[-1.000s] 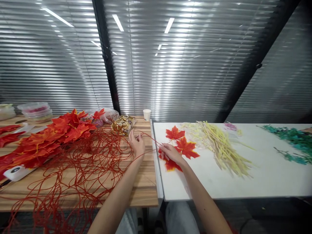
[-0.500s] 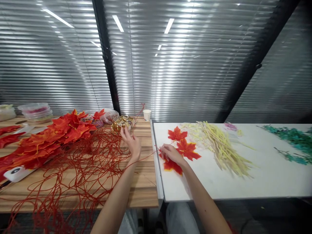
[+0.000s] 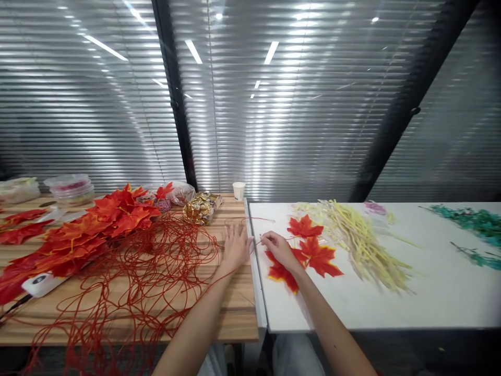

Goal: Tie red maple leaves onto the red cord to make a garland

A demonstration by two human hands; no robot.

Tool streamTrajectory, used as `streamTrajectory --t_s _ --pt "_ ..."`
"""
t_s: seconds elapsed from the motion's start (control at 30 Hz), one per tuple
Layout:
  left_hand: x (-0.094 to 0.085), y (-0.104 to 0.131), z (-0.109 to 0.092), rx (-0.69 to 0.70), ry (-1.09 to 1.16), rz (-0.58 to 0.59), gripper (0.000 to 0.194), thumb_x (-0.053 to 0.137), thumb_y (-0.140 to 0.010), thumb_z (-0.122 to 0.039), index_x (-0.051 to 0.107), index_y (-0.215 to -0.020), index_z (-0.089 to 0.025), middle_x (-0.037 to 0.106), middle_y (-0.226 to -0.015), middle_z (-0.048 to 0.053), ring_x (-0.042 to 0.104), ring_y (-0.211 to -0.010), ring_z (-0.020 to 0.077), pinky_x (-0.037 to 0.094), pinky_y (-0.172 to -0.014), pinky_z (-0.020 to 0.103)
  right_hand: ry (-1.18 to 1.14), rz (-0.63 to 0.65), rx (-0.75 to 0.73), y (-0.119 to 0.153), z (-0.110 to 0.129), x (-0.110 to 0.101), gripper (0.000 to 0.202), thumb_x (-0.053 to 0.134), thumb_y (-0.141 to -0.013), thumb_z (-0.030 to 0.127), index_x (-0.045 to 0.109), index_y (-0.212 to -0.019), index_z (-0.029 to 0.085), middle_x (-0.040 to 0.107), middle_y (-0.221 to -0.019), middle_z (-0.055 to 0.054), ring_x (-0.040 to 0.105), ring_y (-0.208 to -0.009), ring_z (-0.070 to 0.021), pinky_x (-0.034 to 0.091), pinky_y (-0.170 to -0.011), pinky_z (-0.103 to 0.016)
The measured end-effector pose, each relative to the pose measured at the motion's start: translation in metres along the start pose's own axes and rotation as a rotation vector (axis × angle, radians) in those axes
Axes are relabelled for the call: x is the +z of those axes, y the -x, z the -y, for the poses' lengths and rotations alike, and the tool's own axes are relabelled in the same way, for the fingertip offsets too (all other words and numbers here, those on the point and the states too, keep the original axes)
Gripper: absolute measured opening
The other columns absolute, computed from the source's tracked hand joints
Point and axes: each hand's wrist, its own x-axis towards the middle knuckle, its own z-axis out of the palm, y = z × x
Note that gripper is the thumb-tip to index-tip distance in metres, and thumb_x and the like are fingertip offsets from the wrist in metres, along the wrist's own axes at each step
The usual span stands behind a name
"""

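My right hand [image 3: 279, 250] pinches a thin red cord [image 3: 256, 243] over the left edge of the white table. Beside and partly under that hand lie red fabric maple leaves [image 3: 319, 256] with yellow edges, strung on cord. My left hand [image 3: 235, 244] is at the right edge of the wooden table, palm down with fingers stretched forward; the cord passes close to its thumb. A length of cord runs over my left forearm toward a large loose tangle of red cord [image 3: 144, 266]. A cord end lies on the white table just beyond my hands.
A heap of red maple leaves [image 3: 97, 219] covers the left side, with a white power strip [image 3: 41, 283] in front. Gold foil packaging [image 3: 201, 208] and a paper cup [image 3: 238, 190] stand behind. Pale yellow strips [image 3: 356, 245] and green sprigs [image 3: 469, 224] lie on the white table [image 3: 376, 308].
My left hand has come down and right from near the gold foil, its fingers opening flat. The raised cord end has dropped to the white table. My right hand stays pinched by the leaves.
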Motion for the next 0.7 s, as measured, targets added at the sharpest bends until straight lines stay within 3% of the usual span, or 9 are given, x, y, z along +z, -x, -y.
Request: streamTrajectory --t_s 0.23,0.43,0.7 --pt "0.007 0.004 0.004 -0.009 -0.045 0.086 0.034 0.037 -0.084 -0.032 0.057 -0.107 -0.018 0.053 -0.116 0.014 0.044 -0.111 0.0286 0.025 -0.099 0.051 -0.022 -0.004 -0.007 -0.002 -0.006 0.002 0.026 0.048 -0.079 0.042 0.058 -0.077 0.018 0.062 -0.075 -0.004 0.057 -0.073 -0.0174 0.044 -0.068 -0.029" --pt "0.006 0.002 0.013 -0.214 -0.218 -0.056 0.043 0.038 -0.081 -0.027 0.053 -0.114 -0.003 0.048 -0.123 0.023 0.038 -0.118 0.0339 0.017 -0.101 0.055 -0.009 -0.02 0.001 -0.003 -0.011 0.005 0.025 0.05 -0.077 0.043 0.058 -0.073 0.019 0.062 -0.073 -0.004 0.058 -0.069 -0.0177 0.044 -0.067 -0.03" --pt "0.014 0.008 -0.01 0.009 -0.193 0.01 0.041 0.034 -0.083 -0.024 0.053 -0.117 -0.01 0.04 -0.134 0.017 0.022 -0.131 0.0272 0.01 -0.107 0.05 0.002 -0.005 -0.096 -0.001 -0.002 0.008 0.022 0.05 -0.077 0.038 0.058 -0.069 0.019 0.06 -0.07 -0.002 0.054 -0.067 -0.0165 0.042 -0.065 -0.028"
